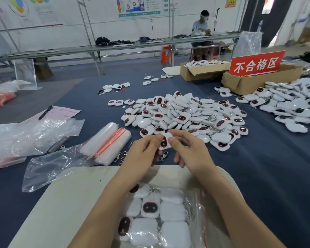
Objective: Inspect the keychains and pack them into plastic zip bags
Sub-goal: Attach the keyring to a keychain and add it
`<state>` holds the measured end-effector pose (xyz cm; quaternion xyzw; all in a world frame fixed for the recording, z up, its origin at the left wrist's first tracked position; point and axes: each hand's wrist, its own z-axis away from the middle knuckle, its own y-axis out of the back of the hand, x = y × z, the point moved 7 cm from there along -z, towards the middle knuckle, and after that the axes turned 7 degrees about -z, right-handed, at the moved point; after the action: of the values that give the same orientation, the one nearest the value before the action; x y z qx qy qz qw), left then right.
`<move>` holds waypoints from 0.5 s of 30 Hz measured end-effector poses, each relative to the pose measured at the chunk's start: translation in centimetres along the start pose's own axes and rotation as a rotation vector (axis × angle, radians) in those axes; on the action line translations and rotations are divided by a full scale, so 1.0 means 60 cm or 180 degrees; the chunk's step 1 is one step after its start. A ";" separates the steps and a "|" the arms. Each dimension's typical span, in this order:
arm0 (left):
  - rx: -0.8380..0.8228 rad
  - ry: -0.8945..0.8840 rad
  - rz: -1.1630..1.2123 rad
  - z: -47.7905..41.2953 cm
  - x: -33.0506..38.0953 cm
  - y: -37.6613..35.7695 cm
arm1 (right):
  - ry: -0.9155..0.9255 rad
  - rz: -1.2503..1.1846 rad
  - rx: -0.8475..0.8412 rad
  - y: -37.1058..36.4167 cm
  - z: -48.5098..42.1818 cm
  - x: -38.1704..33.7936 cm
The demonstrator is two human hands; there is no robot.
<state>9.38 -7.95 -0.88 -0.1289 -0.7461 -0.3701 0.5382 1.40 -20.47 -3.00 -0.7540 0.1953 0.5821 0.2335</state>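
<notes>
Bare blue cloth of the surface (268, 172) shows to the right of the arms, and in a narrow strip between the beige board (70, 197) at the near edge and the big pile of keychains (184, 113). Over that strip both grips meet on one keychain (164, 142). The left grip (141, 153) and the right grip (190, 153) each pinch its white body between thumb and fingers. Its dark face is turned toward the person and its metal clasp (164, 156) dangles below.

On the board, between the forearms, lies a zip bag (193, 208) with white keychains inside.

Left of the hands it is crowded: a stack of red-striped zip bags (107, 142), loose clear bags (43, 135), and a pink paper (65, 111) with a pen (45, 112) across its corner. To the right a second heap (293, 106) spreads beside a cardboard box (243, 83). Another box (202, 69) behind it holds more keychains.

A red sign (256, 64) standing in the nearer box reads 不合格区. Across the floor a person (200, 26) sits at a far surface (97, 48). The wall posters are too blurred to read.
</notes>
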 end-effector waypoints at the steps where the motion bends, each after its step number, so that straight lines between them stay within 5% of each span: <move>1: -0.0056 -0.0056 0.0016 0.004 0.004 -0.003 | -0.0044 -0.0097 0.0076 0.003 -0.001 0.001; 15: 0.0150 -0.0004 0.0539 0.008 -0.002 0.002 | -0.0427 -0.0360 0.0041 0.004 0.009 0.017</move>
<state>9.17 -7.49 -1.02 -0.1790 -0.7414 -0.3055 0.5700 1.06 -20.35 -4.12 -0.7217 0.1399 0.6159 0.2834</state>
